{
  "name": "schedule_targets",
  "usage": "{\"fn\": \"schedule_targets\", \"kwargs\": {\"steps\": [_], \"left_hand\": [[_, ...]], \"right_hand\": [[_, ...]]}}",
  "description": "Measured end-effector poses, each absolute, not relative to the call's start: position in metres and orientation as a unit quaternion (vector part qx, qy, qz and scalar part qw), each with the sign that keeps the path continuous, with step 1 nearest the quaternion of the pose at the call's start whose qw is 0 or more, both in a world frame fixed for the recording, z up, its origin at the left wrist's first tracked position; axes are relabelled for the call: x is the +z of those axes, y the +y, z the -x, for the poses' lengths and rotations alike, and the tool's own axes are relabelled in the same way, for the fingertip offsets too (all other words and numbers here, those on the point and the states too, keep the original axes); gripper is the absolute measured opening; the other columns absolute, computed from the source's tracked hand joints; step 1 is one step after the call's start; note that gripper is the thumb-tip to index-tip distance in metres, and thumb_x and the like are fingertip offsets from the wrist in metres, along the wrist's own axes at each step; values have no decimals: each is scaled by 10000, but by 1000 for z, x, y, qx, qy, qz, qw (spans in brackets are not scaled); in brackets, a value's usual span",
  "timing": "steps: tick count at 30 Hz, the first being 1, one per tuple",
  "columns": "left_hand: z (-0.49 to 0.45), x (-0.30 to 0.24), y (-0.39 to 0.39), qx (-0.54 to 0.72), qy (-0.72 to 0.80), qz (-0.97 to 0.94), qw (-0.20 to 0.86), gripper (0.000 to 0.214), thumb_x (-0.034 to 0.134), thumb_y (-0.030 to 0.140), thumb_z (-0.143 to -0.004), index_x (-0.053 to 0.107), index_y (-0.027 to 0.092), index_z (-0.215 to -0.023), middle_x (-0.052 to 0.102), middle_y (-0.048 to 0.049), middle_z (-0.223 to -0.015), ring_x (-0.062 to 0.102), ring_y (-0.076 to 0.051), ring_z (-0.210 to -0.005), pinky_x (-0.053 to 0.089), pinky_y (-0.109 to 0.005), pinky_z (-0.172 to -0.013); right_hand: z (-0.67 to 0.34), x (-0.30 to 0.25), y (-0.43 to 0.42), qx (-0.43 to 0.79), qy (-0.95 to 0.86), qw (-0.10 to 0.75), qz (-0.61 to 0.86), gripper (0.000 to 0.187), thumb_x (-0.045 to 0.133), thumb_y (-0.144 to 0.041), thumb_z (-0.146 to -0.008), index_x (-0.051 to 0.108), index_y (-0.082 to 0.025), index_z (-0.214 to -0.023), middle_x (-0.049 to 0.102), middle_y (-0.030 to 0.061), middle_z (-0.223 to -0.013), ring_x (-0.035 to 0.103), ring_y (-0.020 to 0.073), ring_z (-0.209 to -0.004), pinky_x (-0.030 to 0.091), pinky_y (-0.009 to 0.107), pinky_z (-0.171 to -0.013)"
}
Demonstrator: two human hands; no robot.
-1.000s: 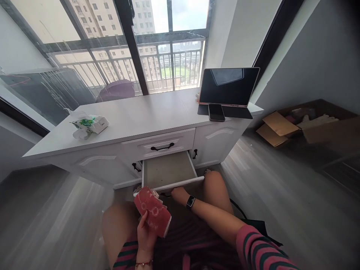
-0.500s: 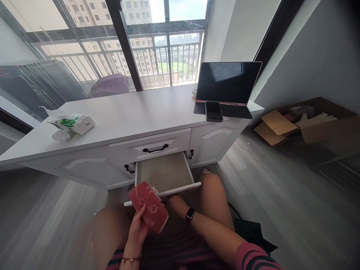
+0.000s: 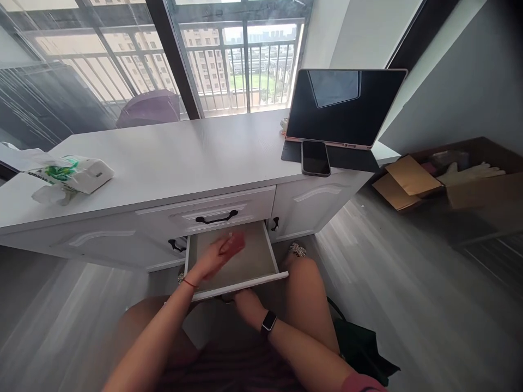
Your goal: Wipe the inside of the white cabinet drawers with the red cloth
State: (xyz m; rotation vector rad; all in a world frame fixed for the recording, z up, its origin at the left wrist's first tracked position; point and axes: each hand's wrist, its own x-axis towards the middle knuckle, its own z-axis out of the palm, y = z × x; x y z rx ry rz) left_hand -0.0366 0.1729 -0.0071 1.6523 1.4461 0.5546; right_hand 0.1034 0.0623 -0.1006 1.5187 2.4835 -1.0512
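Observation:
My left hand [image 3: 212, 257] reaches into the open lower drawer [image 3: 245, 267] of the white cabinet [image 3: 171, 163], closed on a folded red cloth [image 3: 233, 243] that is blurred by motion over the drawer's bare bottom. My right hand [image 3: 244, 301] sits under the drawer's front edge with a smartwatch on its wrist; its fingers curl at the drawer front, partly hidden. The closed upper drawer with a black handle [image 3: 216, 219] is just above.
On the cabinet top stand a propped dark tablet [image 3: 345, 106], a phone [image 3: 315, 158] and, far left, a tissue pack [image 3: 71, 173]. An open cardboard box [image 3: 449, 177] sits on the floor at right. My bare knees flank the drawer.
My left hand has carried the red cloth from above my lap forward into the open drawer. The view has come closer to the cabinet; my right hand stays at the drawer front.

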Motion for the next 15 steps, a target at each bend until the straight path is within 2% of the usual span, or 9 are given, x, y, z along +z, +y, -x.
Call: {"fn": "schedule_targets", "kwargs": {"steps": [2,5,7,10,12,15], "left_hand": [[20,-31,189,185,577,-720,338,413,554,107,-763,648,215,-1150,630,-119,-1076,569,-300,-1051,385,-411,-978],[0,-72,197,190,567,-733,325,349,510,130,-815,667,246,-1104,611,-133,-1097,505,-319,-1177,297,-464,-1058],[-7,-94,193,213,547,-715,380,215,575,200,-805,698,258,-971,644,-121,-1041,534,-313,-1153,293,-480,-1067],[-10,-109,182,226,472,-692,497,121,750,306,-670,714,282,-783,700,-88,-957,616,-295,-1027,341,-472,-1050],[-9,-111,177,213,415,-677,569,177,816,276,-581,720,295,-728,718,-74,-1022,613,-290,-1072,336,-442,-1070],[-5,-109,175,169,409,-612,656,219,776,114,-590,718,280,-721,704,-57,-1141,527,-255,-1232,237,-387,-1134]], "right_hand": [[-102,-101,63,-334,801,38,-495,321,463,-141,-884,723,-115,-1071,726,170,-1037,687,272,-962,512,331,-860],[-101,-104,63,-328,803,54,-495,326,461,-107,-879,718,-110,-1079,729,162,-1031,687,265,-961,513,316,-852],[-100,-106,64,-324,805,64,-494,330,449,-83,-876,718,-94,-1067,730,166,-1021,687,267,-952,516,316,-833],[-99,-108,63,-321,807,78,-490,324,439,-60,-870,727,-73,-1018,734,173,-985,690,279,-925,524,326,-794],[-99,-108,63,-321,808,83,-487,326,436,-52,-869,731,-83,-1005,737,165,-973,690,277,-919,526,325,-786],[-97,-107,63,-321,807,90,-488,331,428,-51,-876,733,-83,-1000,736,168,-965,691,275,-915,530,322,-778]]}}
